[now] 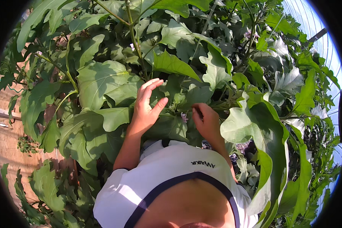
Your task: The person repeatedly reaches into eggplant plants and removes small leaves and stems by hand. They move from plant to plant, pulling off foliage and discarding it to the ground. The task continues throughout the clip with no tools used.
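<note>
Tall eggplant plants with large lobed leaves stand before me and on both sides. My left hand is raised among the leaves with its fingers apart and nothing in it, beside a broad sunlit leaf. To its right, my right hand is half curled, thumb towards the fingertips; whether it pinches something small cannot be told. Between the two hands are a small pale purple flower and a young shoot tip. A thick green stem rises beyond my left hand.
A large curled leaf stands close at my right. Brown ground with a pale pipe lies at the left. Thin strings run up through the foliage. Translucent greenhouse film curves along the right side.
</note>
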`<state>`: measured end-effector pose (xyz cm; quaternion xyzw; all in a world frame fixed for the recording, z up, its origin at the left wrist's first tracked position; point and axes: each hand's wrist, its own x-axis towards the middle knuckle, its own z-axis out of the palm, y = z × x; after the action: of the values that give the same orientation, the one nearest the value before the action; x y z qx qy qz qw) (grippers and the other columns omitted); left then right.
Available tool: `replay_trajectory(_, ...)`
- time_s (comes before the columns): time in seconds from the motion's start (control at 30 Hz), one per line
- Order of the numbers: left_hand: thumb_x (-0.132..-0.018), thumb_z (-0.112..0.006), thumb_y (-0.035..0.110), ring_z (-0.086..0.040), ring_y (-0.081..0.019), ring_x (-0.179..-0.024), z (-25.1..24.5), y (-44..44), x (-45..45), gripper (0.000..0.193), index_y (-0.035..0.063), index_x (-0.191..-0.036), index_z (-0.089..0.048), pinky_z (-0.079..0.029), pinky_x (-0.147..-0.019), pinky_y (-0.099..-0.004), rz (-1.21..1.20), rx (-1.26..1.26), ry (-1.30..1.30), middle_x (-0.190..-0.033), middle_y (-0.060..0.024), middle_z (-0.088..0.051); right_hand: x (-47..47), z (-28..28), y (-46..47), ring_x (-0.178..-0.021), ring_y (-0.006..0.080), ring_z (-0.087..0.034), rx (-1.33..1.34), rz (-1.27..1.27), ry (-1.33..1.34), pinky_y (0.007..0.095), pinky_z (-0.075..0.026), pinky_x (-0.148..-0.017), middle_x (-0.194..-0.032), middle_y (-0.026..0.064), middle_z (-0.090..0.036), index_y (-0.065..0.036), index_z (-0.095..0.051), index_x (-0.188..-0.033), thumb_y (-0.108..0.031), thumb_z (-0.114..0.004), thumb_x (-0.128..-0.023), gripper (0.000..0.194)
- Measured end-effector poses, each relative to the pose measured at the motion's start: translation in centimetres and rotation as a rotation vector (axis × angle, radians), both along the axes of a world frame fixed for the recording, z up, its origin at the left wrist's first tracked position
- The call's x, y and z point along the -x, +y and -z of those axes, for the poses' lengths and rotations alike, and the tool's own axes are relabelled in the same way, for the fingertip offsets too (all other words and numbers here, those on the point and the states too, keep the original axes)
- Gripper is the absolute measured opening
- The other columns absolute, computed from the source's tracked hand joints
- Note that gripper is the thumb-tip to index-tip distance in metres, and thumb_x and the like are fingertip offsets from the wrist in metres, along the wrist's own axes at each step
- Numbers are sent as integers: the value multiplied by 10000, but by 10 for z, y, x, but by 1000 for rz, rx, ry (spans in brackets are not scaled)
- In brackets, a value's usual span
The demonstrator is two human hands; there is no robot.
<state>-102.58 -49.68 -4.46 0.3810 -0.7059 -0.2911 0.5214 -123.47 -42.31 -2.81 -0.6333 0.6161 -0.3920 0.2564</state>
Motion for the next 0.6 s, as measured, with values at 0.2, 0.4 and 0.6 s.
replay_trajectory(0.2, -796, -695, 181, -534, -339, -1084, 49, 21, -19, 326, 63, -1090, -622, -450, -887, -416, 42, -214, -600, -1169, -151, -571, 16, 43, 10, -693, 80, -594, -533, -93, -287, 225, -470, -642, -807, 40, -657, 25, -610, -1031, -139, -612, -897, 212)
replay_trajectory(0.4, -827, -659, 229, -453, -368, -1210, 79, 53, -14, 302, 75, -1085, -635, -427, -939, -452, 29, -412, -784, -1333, -224, -443, 50, 93, 1, -714, 226, -643, -767, -494, 141, 334, -500, -657, -855, 127, -664, -7, -622, -1065, -111, -593, -861, 230)
replay_trajectory(0.6, -816, -663, 222, -435, -355, -1236, 94, 76, -12, 287, 80, -1065, -648, -403, -961, -455, -61, -319, -694, -1354, -226, -426, 58, 160, -62, -742, 153, -599, -664, -477, -221, 317, -487, -693, -834, 81, -686, 6, -677, -1002, -256, -736, -803, 334)
